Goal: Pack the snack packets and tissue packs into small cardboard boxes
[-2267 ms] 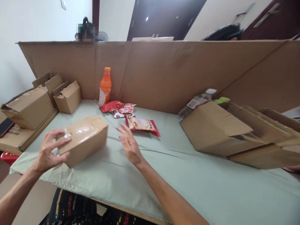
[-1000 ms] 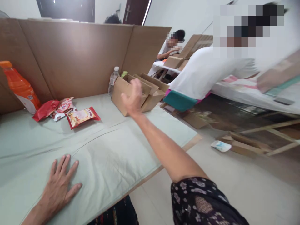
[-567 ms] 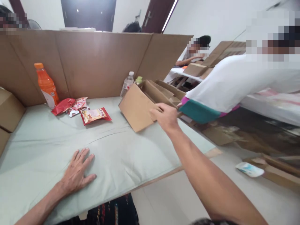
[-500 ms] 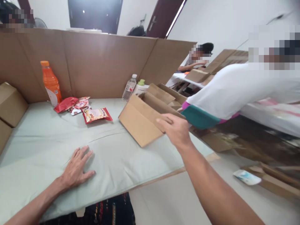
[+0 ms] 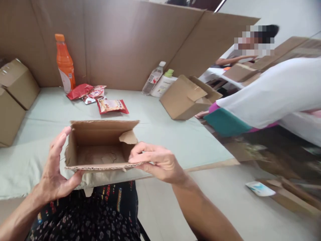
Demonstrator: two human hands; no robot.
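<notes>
An open cardboard box (image 5: 97,129), with no lid flaps standing up on its near side, is at the table's front edge before me. Pinched at its near right corner is my right hand (image 5: 155,162), thumb below the rim and fingers over it. My left hand (image 5: 56,164) cups the box's left end, fingertips by the far left corner and thumb under the near one. A torn flap (image 5: 129,137) hangs inside the right end. The box's bottom shows bare, slightly scuffed cardboard.
On the green-covered table (image 5: 147,110) stand an orange drink bottle (image 5: 65,65), snack packets (image 5: 112,106), a clear water bottle (image 5: 154,78) and a white bottle (image 5: 164,83). Another open box (image 5: 179,100) is at right, closed boxes (image 5: 20,83) at left. A co-worker's white sleeve (image 5: 271,90) reaches close by.
My right hand has brought the box from the table's right side to the front edge. My left hand has lifted off the tabletop to the box's left end. The view has tilted down.
</notes>
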